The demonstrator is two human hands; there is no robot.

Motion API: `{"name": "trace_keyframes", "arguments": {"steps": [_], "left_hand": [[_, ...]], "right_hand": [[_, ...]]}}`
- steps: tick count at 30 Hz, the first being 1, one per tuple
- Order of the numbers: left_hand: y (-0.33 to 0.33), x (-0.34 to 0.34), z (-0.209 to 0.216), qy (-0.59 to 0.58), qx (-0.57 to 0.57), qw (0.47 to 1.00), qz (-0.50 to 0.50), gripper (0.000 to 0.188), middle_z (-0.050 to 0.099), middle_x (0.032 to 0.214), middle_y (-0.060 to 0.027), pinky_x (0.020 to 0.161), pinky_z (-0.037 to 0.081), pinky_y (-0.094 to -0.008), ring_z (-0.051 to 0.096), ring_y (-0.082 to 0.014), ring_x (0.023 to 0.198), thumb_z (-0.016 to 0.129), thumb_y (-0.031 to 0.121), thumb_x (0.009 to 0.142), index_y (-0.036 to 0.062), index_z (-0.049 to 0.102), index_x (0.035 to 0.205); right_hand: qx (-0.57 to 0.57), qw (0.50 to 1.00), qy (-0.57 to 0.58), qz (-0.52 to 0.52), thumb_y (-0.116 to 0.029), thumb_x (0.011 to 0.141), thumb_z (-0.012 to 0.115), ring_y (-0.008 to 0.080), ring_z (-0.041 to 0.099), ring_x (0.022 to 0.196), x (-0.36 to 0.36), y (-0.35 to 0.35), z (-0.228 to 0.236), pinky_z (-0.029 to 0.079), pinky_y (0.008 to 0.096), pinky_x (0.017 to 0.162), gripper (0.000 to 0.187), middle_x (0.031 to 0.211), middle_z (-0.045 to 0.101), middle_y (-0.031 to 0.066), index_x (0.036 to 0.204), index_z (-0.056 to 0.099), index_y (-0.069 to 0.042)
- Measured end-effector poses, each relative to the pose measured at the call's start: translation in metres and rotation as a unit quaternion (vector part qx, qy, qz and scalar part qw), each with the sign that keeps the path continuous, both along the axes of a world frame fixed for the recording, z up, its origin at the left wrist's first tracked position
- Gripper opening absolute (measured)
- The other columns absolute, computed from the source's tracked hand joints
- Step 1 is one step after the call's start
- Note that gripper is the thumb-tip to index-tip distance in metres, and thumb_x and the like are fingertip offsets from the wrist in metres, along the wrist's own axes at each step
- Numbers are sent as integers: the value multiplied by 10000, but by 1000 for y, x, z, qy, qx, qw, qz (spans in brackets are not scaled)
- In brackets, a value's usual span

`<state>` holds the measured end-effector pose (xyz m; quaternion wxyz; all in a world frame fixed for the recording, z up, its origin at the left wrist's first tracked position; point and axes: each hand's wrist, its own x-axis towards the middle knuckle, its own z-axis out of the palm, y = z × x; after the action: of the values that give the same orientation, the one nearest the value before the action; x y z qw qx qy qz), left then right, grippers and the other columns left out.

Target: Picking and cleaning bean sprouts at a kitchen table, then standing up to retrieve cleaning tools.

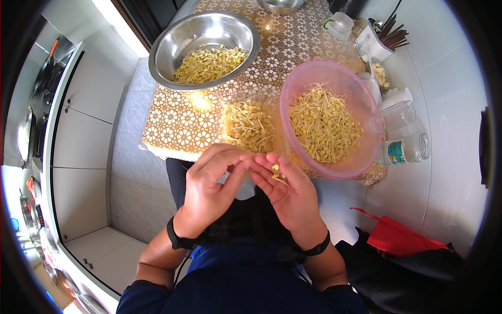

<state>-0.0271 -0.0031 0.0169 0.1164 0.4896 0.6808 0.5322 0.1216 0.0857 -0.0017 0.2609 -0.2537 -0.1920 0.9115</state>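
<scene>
While the right hand [290, 193] lay open cradling sprouts [277, 172], the left hand [212, 183] pinched one beside the pink bowl [366, 112].

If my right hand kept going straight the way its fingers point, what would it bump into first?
Probably your left hand: the right hand points up-left, fingertips almost touching it. Past that lies the loose pile of sprouts on the table, though depth is hard to judge.

This is a home kitchen. A stove [44, 99] with pans sits by white cupboards [83, 157]. The desk [178, 131] has a flowery cloth, a steel bowl [204, 49] and a pink bowl [332, 118] of sprouts, jars [405, 149] and chopsticks [393, 32].
</scene>
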Motion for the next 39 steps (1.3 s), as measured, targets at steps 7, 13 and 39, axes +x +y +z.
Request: {"name": "trace_keyframes", "arguments": {"steps": [7, 13, 39], "left_hand": [[6, -11, -7, 108, -17, 993, 49, 140, 669, 907, -97, 603, 501, -253, 626, -158, 714, 720, -8, 839, 4, 700, 977], [6, -1, -5, 78, -2, 996, 44, 138, 673, 861, -100, 586, 508, -275, 630, -184, 702, 738, 1, 826, 0, 695, 958], [8, 11, -11, 133, -30, 988, -75, 118, 615, 835, -97, 642, 525, -389, 633, -300, 753, 700, 53, 805, 50, 611, 882]], "right_hand": [[-56, 998, 40, 3, -253, 1029, 403, 376, 541, 1256, 1, 7, 1, 443, 455, 1063, 329, 1293, 585, 242, 1114, 608, -11], [-65, 997, 31, -12, -272, 1022, 409, 369, 524, 1277, -2, 5, 3, 428, 452, 1080, 343, 1323, 561, 254, 1114, 605, -6], [-30, 999, 11, 38, -319, 1034, 417, 247, 485, 1282, -7, -2, 10, 359, 391, 1100, 492, 1412, 492, 178, 1392, 419, 18]]}}
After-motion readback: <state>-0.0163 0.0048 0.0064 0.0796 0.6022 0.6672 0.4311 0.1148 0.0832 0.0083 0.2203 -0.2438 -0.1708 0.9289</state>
